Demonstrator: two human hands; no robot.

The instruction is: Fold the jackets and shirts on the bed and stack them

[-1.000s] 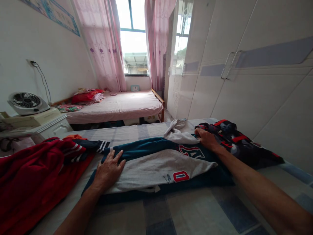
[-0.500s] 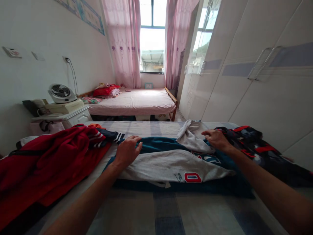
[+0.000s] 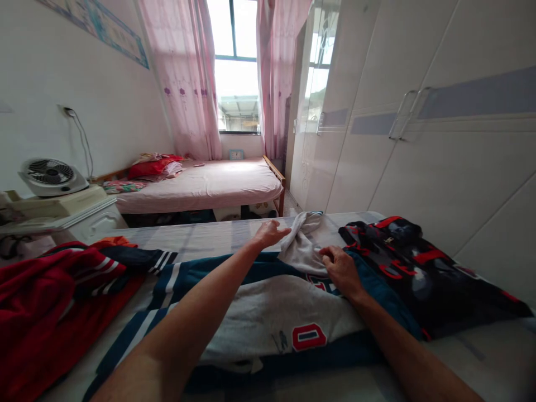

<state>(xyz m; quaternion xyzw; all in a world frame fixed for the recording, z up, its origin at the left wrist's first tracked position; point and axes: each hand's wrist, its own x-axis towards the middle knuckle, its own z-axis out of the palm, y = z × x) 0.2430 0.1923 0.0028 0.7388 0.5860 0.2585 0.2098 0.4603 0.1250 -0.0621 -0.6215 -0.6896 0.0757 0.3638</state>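
Observation:
A teal and grey hooded sweatshirt (image 3: 268, 301) lies spread on the near bed, a red-edged "0" patch on its grey part and white stripes at its left end. Its grey hood (image 3: 304, 245) is bunched at the far right side. My left hand (image 3: 268, 234) reaches across the garment to the left edge of the hood, fingers stretched out and apart. At the hood's lower right, my right hand (image 3: 341, 271) has its fingers curled together on the grey cloth.
Red clothing (image 3: 54, 307) lies at left, and a folded black, grey and red garment (image 3: 402, 268) at right. The near bed's checked sheet (image 3: 209, 231) shows behind. Beyond stand a pink bed (image 3: 218, 178), a small fan (image 3: 52, 176) on a cabinet, and a white wardrobe (image 3: 419, 178).
My left hand has moved right, from the sweatshirt's left end to the hood. My right hand has come inward onto the hood and curled its fingers. The view has turned right.

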